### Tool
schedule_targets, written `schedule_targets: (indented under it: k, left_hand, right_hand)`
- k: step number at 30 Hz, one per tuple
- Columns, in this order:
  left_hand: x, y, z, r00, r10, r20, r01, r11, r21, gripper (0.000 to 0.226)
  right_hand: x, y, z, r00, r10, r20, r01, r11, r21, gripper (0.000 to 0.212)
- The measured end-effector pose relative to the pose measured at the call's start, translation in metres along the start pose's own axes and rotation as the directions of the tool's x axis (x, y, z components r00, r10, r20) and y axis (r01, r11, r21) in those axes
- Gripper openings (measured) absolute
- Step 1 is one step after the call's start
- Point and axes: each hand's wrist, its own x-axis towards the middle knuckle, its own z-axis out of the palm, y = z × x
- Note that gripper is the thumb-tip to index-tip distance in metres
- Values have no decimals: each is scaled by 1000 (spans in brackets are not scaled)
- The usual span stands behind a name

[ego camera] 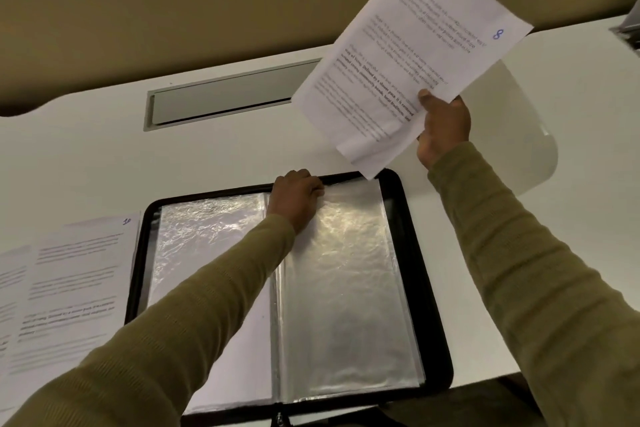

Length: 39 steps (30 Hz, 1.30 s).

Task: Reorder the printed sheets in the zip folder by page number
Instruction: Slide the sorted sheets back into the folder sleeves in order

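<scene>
A black zip folder (pixel 426 274) lies open on the white desk, its clear plastic sleeves (pixel 346 288) spread left and right. My left hand (pixel 296 192) rests at the top of the spine, fingers curled over the upper edge of the right-hand sleeve. My right hand (pixel 441 130) holds a printed sheet (pixel 408 45) up in the air above the folder's far right corner, thumb pinching its lower edge. A handwritten blue 8 marks that sheet's corner. More printed sheets (pixel 69 288) lie on the desk left of the folder, the top one marked 10.
The white desk (pixel 104 166) has a recessed grey cable flap (pixel 221 99) beyond the folder. A beige partition wall (pixel 173 10) rises behind the desk. A curved translucent panel (pixel 519 135) shows behind my right hand. A dark object (pixel 628 31) sits at the right edge.
</scene>
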Motion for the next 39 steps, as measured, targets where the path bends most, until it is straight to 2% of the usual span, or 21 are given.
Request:
schedule_targets:
  k: [7,11,16,23,29,34,39]
  left_hand:
    - [-11,6,-4,995,44,-94,-54,993,-106,7]
    - [-15,8,-2,990,64,-122,-76,992,-102,5]
    - [-15,8,-2,992,41,-122,-53,994,-96,5]
    - [-17,4,-4,994,4,-112,-13,997,-79,4]
    - [-15,-6,-9,999,-14,-44,13,999,-31,10]
    - [-16,-26,-16,998,-54,26,51,993,104,13]
    - [-14,-34,-21,995,-104,-3,103,989,107,12]
  right_hand:
    - [-3,9,25,994,110,26,-112,990,83,25]
    - [-6,21,34,990,132,52,-135,990,45,24]
    - [-9,39,34,984,153,89,-139,979,-147,20]
    - [1,44,24,976,164,146,-89,904,-419,15]
    - [9,40,20,919,288,269,-80,804,-589,16]
    - [17,41,20,873,377,310,-80,737,-671,31]
    - [26,40,24,852,426,305,-55,652,-756,39]
